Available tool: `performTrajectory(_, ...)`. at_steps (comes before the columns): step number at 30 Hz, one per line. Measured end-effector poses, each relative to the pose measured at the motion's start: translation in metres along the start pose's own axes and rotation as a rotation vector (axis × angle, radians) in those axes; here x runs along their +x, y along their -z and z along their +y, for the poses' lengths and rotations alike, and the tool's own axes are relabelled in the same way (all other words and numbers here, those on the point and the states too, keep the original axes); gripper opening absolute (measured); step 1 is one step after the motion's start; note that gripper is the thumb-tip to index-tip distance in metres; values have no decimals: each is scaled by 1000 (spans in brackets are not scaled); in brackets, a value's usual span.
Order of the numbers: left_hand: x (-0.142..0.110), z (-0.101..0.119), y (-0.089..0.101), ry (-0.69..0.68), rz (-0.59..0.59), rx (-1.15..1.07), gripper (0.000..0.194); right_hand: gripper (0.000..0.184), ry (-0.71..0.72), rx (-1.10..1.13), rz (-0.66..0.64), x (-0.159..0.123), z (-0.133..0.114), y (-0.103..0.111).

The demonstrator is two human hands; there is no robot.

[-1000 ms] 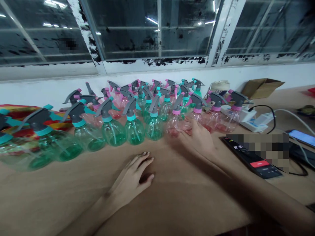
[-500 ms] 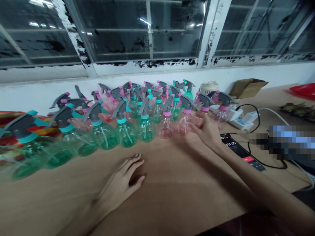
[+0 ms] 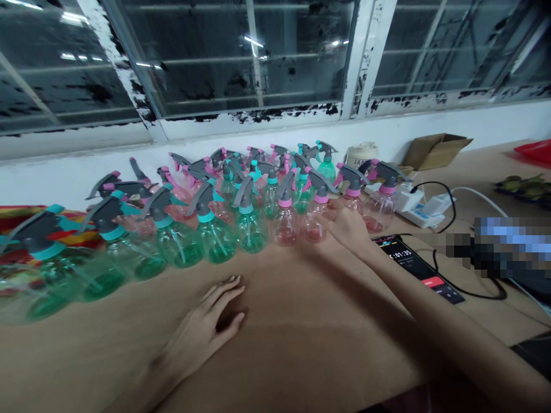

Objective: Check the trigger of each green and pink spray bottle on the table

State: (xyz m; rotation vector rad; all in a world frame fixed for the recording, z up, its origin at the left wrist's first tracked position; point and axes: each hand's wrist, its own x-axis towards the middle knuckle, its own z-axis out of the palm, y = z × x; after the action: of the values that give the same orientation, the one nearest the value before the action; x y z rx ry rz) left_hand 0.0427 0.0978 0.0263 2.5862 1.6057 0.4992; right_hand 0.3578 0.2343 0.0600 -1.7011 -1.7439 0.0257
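Observation:
A row of clear spray bottles with grey trigger heads stands across the table. On the left are green-tinted bottles (image 3: 217, 241) with turquoise collars; pink-tinted bottles (image 3: 285, 226) with pink collars stand to the right. My right hand (image 3: 346, 226) reaches in among the pink ones, a digit stretched left across the side of one pink spray bottle (image 3: 313, 232). It hides much of the bottle behind it, and its other fingers are blurred. My left hand (image 3: 213, 318) rests on the table in front of the green bottles, fingers spread, holding nothing.
More spray bottles (image 3: 193, 172) crowd behind the row, by the wall. To the right lie a phone (image 3: 408, 261) showing a timer, a white power strip (image 3: 424, 212) with cables, and an open cardboard box (image 3: 434, 152). A patterned cloth (image 3: 81, 223) lies at left.
My right hand has shifted left along the pink bottles. The bottles keep their places relative to each other. My left hand stays spread on the table; the view has shifted slightly.

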Motion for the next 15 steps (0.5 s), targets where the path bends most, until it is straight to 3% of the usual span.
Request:
performTrajectory(9, 0, 1, 2, 31, 15, -62, 33, 67, 97, -137, -38, -40, -8, 23)
performTrajectory(15, -2, 0, 4, 75, -19, -102, 33, 66, 180, 103, -196, -77, -13, 51)
